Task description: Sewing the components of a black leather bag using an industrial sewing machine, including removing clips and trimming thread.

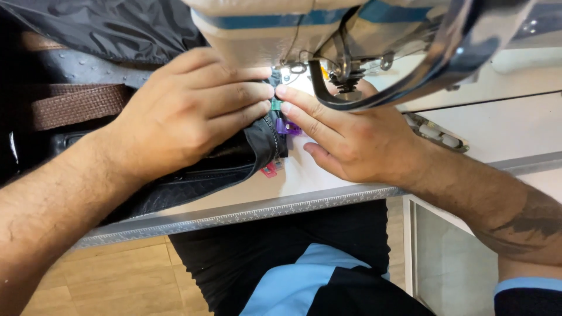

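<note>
You are pressing your left hand [187,111] flat on a black bag [246,155] that is lying on the desk [328,196], with your fingers [246,93] stretched out together and their tips reaching right up to the needle area of the sewing machine [328,35]. Those fingers are not curling around anything; they are lying extended on the fabric, holding it down.

Your right hand [357,137] is coming in from the other side, its fingertips [284,92] meeting the tips of your left hand just beside a small green tag [276,105] at the edge of the bag. The right fingers are also lying extended rather than clenched, pressing on the desk and the fabric edge. A purple piece [288,127] is showing just beneath your right forefinger, and a small red tag [268,170] is sticking out from the bag's lower edge, near the metal rim of the desk.

The bulk of the bag is spreading away to your left, where a brown webbing strap [73,105] is lying across it. The machine's presser foot [345,82] is sitting just behind your right fingertips.
</note>
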